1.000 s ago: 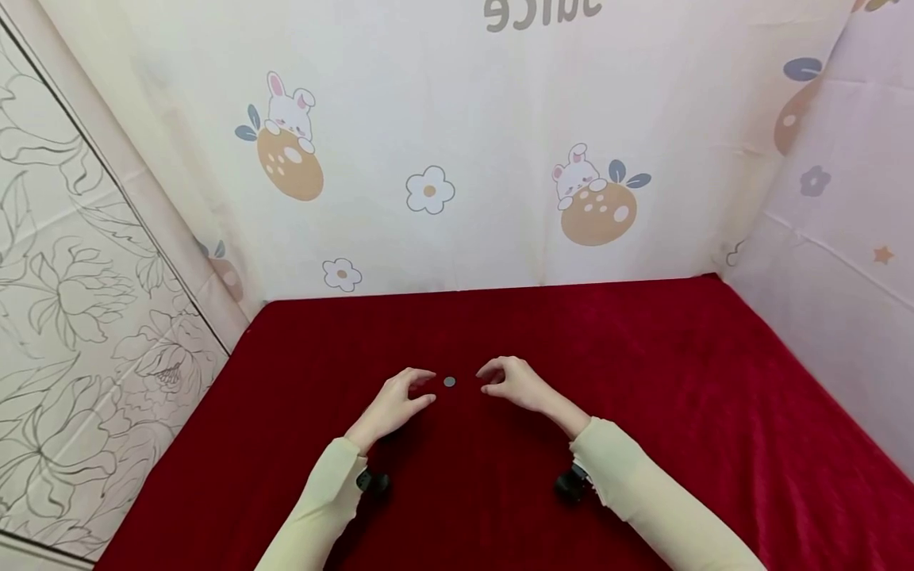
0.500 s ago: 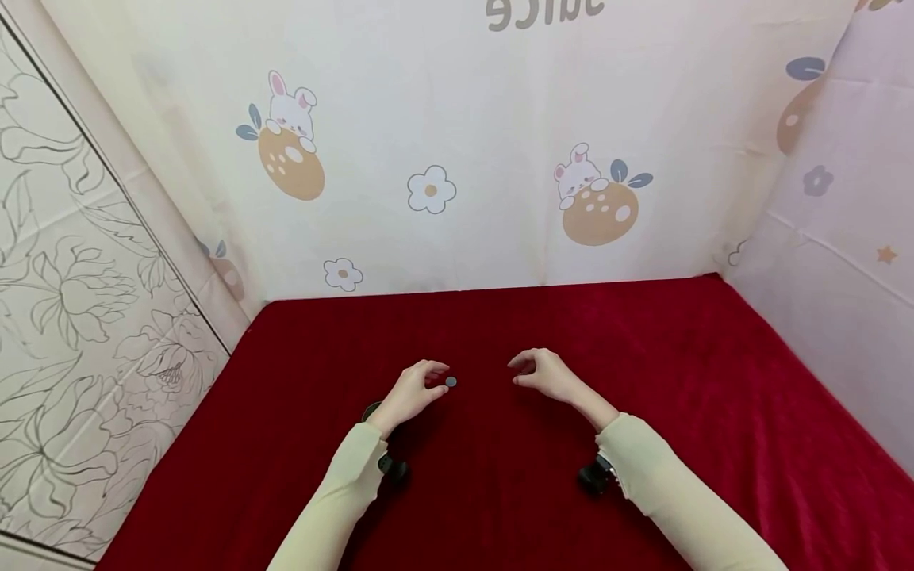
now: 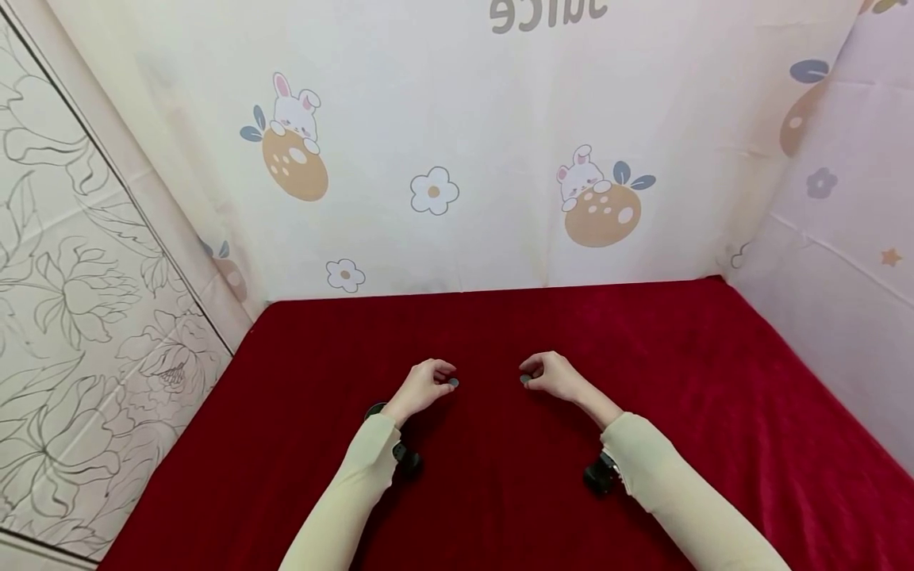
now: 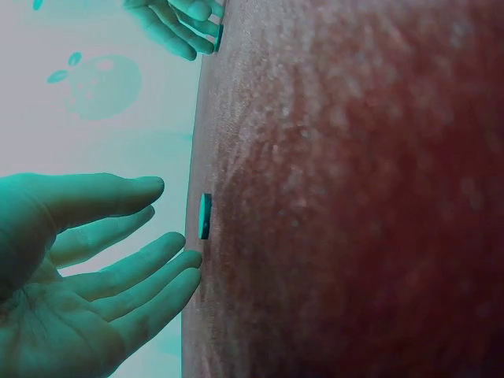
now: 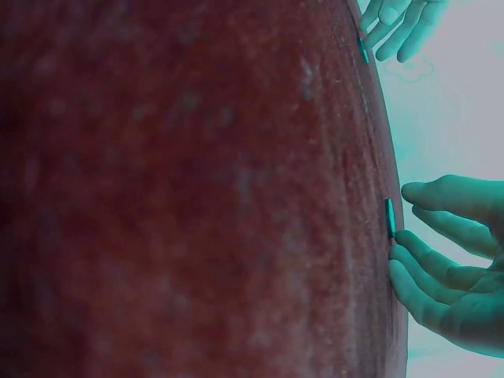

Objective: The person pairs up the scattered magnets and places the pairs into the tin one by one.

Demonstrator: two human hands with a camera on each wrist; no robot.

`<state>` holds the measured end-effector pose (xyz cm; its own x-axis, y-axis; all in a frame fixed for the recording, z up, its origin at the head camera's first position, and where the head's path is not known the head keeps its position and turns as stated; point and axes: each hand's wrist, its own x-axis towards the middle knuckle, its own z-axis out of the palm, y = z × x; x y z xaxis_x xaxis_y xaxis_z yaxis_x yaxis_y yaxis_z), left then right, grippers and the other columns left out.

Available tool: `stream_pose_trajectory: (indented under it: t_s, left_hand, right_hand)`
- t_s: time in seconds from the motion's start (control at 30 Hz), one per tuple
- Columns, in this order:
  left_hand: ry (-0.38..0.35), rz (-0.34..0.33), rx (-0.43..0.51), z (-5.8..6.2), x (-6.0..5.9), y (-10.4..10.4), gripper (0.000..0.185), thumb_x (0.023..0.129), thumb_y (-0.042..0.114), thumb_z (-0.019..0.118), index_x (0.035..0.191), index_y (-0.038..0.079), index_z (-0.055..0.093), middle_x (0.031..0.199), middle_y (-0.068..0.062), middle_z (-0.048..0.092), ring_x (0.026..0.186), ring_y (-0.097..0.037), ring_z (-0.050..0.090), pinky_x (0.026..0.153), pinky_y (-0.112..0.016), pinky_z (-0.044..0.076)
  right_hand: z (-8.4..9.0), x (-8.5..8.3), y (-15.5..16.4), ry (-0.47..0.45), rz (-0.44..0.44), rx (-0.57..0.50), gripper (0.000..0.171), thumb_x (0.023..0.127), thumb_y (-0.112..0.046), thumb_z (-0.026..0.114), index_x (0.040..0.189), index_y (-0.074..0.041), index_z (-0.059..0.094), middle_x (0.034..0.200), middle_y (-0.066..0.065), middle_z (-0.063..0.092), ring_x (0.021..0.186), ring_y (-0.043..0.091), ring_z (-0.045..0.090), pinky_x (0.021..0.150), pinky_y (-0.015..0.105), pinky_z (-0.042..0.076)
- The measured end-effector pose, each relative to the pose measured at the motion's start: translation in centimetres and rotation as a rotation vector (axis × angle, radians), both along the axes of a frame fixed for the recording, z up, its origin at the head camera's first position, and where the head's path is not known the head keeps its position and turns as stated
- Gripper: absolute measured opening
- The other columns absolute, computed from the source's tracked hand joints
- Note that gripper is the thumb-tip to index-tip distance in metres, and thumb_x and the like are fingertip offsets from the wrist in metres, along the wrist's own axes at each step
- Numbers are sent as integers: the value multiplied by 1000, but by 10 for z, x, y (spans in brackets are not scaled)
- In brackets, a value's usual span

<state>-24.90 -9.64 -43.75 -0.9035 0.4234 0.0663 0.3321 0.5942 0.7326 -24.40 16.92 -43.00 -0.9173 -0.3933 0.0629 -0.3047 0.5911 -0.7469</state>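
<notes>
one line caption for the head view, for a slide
Two hands, left hand and right hand, each beside a small grey disc, left disc and right disc, on a red cloth.

Both hands rest on the red cloth [image 3: 714, 381] near its middle, closer to the front edge than the back. The left hand [image 3: 421, 387] has its curled fingertips at a small grey coin [image 3: 453, 383]. The right hand [image 3: 553, 377], a little apart, curls over a second coin [image 3: 525, 379]. Cream sleeves [image 3: 357, 484] cover both forearms.
</notes>
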Motion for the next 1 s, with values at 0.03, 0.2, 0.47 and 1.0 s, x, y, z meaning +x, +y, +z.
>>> stream_pose_trajectory:
  t_s: [0.03,0.2,0.47,1.0]
  left_hand:
    - [0,-1,-4,-1,-1,0,29,80,2,61,109,-3,58,105,-14,58,94,-25,55,79,-35,46]
    - [12,-10,-32,-2,-5,3,29,79,2,63,107,-3,60,101,-13,60,92,-25,57,79,-34,46]
    - [12,-17,-69,-4,-7,6,28,77,0,64,105,-4,60,96,-14,56,87,-24,56,76,-33,46]
    - [11,-33,-131,-5,-10,10,14,78,0,63,91,-4,65,88,-11,62,77,-18,57,67,-26,47]
  right_hand:
    - [-1,0,0,0,-4,4,26,77,2,62,101,11,59,92,20,61,80,27,59,63,30,48]
    - [-4,-3,0,12,-5,30,26,75,1,64,99,11,61,92,21,62,80,27,59,66,32,48]
    - [-5,-9,1,9,13,80,27,73,2,65,98,12,62,92,20,63,81,27,59,66,31,49]
    - [-8,-11,-1,54,20,115,17,74,3,64,89,11,65,82,17,65,69,20,60,59,27,48]
